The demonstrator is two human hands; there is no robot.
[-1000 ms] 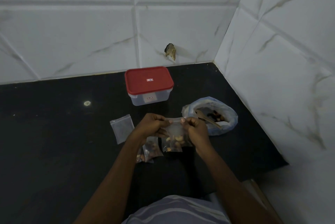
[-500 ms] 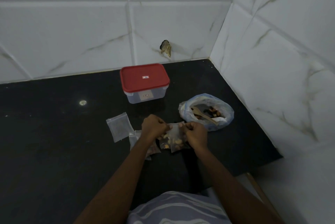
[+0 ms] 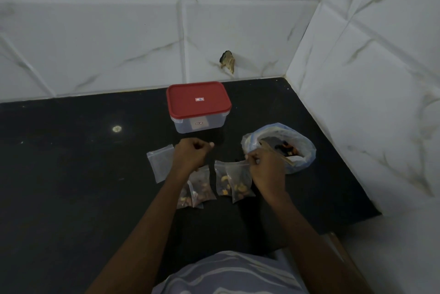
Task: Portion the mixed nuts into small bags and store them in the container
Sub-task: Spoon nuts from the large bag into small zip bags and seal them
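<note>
Left hand (image 3: 190, 156) now off bag (image 3: 239, 178)

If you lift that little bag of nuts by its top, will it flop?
Probably floppy: the small bag is thin clear plastic, wrinkled where the right hand pinches its top. The nuts sit low, so it would likely hang bottom-heavy.

left hand (image 3: 190, 158) fisted, right hand (image 3: 266, 170) pinching bag (image 3: 238, 174) top, forearms extended
</note>
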